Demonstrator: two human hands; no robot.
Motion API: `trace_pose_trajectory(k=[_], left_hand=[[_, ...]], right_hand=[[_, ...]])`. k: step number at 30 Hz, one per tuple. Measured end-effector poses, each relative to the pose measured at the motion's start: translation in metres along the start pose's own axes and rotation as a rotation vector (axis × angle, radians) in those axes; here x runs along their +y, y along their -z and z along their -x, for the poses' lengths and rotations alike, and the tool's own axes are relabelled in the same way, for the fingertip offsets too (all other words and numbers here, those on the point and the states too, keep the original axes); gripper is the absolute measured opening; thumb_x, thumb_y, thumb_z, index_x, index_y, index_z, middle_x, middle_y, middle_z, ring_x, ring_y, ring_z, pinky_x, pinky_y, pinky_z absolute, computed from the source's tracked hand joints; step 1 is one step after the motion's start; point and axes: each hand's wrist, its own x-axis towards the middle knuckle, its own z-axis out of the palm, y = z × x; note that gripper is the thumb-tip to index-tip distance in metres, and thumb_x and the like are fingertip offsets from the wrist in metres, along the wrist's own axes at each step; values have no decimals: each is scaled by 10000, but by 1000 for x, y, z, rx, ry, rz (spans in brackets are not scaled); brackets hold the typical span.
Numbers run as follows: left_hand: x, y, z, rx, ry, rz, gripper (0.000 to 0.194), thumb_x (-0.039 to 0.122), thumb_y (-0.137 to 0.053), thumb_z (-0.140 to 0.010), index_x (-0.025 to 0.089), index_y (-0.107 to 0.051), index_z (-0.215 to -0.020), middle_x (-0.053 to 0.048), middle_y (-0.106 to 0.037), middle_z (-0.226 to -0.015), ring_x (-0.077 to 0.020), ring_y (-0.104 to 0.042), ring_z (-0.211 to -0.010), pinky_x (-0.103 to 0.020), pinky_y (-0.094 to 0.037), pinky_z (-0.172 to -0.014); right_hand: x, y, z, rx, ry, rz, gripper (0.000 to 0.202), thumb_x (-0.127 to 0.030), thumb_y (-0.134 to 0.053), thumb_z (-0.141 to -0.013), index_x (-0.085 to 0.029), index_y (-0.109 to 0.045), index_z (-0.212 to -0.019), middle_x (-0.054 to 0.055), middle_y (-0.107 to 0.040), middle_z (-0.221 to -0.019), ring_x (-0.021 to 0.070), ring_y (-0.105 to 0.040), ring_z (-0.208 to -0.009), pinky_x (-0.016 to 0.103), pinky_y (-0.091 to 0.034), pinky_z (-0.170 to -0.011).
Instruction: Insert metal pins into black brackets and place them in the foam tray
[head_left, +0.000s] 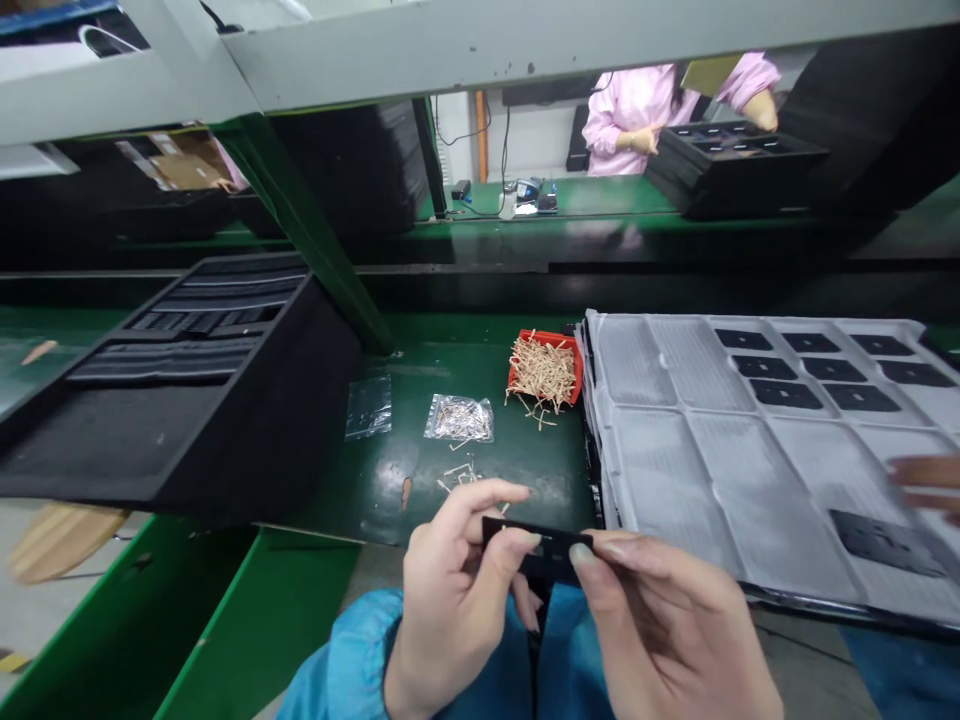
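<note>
Between my two hands, low in the middle of the head view, is a small flat black part [553, 553]. My left hand [469, 590] pinches its left end with thumb and fingers. At the right end my right hand [667, 615] grips it between thumb and forefinger. Just beyond my left hand, a few small beige pieces [461, 472] lie loose on the green table [427, 350]. More of these pieces fill a red box [577, 370], and some have spilled at its front edge. A clear bag of small pieces [459, 417] lies left of it.
A white compartment tray [660, 470] with several flat black parts stands right; another person's hand [930, 483] reaches over it. Left are a large black box [247, 440] and a flat clear bag [368, 407]. A green post [307, 230] rises behind. Across the bench, a person in pink handles a black box [720, 175].
</note>
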Motion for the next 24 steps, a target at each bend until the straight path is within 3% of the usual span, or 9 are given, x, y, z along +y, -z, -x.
trace_pose_trajectory(k=[3, 6, 10, 13, 16, 20, 24], left_hand=[[4, -8, 2, 59, -120, -176, 114, 330, -730, -945, 218, -710, -955, 48, -686, -612, -80, -566, -347, -169, -468, -375], [6, -13, -2, 95, -226, -307, 183, 330, -759, -921, 202, -690, -809, 39, -676, -635, -75, -555, -422, -170, -446, -415], [8, -8, -4, -5, -435, -526, 185, 253, -552, -1053, 201, -672, -923, 5, -711, -749, -112, -673, -620, -189, -522, -588], [9, -3, -3, -59, -621, -625, 225, 213, -425, -1102, 196, -636, -1024, -8, -726, -802, -112, -702, -647, -200, -526, -609], [8, -1, -2, -53, -772, -631, 196, 217, -439, -1113, 184, -624, -1057, 3, -735, -753, -112, -727, -663, -197, -526, -621], [8, 2, -2, -90, -926, -587, 155, 246, -540, -1084, 164, -611, -974, -25, -762, -753, -103, -696, -585, -204, -520, -579], [13, 9, 0, -72, -1001, -614, 124, 259, -628, -1041, 153, -624, -978, -96, -818, -899, -158, -780, -724, -249, -613, -673]], right_hand=[[10, 12, -3, -168, 262, 31, 347, 5, -685, -848, -261, -678, -1071, 15, -808, -930, 176, -800, -776, 253, -669, -683], [14, 23, -9, -305, 422, 181, 415, 26, -642, -855, -275, -688, -1138, 29, -819, -989, 207, -813, -862, 286, -678, -754], [9, 24, -15, -264, 463, 326, 396, -16, -615, -929, -270, -682, -1225, 17, -818, -949, 183, -802, -794, 259, -653, -733], [8, 20, -20, -221, 539, 286, 303, -13, -622, -938, -211, -707, -1152, 14, -793, -849, 149, -767, -695, 226, -624, -664], [10, 18, -24, -214, 525, 188, 224, 21, -628, -914, -164, -708, -1010, 44, -772, -869, 136, -758, -744, 215, -620, -691], [14, 14, -27, -189, 491, 18, 269, 94, -582, -867, -155, -680, -888, 37, -725, -851, 137, -736, -759, 251, -626, -665], [20, 9, -31, -160, 613, -51, 256, 78, -598, -879, -162, -677, -918, 30, -718, -867, 168, -753, -801, 308, -656, -660]])
